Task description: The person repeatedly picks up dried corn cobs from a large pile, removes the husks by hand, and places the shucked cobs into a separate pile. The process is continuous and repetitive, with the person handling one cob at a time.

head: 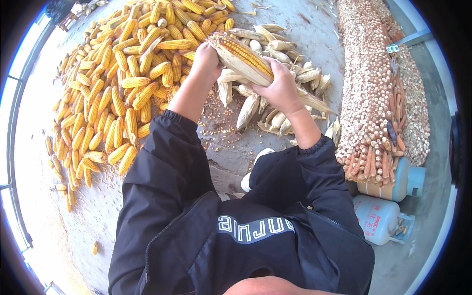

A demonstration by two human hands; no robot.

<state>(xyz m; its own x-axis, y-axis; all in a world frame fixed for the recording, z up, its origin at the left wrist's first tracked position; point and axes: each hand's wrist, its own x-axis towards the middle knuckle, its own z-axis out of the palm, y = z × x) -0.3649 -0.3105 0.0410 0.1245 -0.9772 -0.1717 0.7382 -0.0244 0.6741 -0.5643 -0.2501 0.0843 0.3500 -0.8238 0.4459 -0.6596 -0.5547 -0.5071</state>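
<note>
An ear of corn (245, 54) with its dry husk partly peeled back is held between both hands. My left hand (207, 61) grips the husk at the ear's upper left end. My right hand (279, 85) is closed around the lower right end, where husk leaves hang down past the palm. Yellow kernels show along the ear's upper side. Left of the hands spreads a large heap of husked yellow corn cobs (134, 83). Beneath and right of the hands lies a pile of ears in pale husks (247, 112).
Stacked shelled corncobs (368, 92) form a long bank at the right. Two gas cylinders (376, 219) lie at its near end. Loose kernels are scattered on the concrete floor (228, 147). One small cob (95, 247) lies alone at lower left.
</note>
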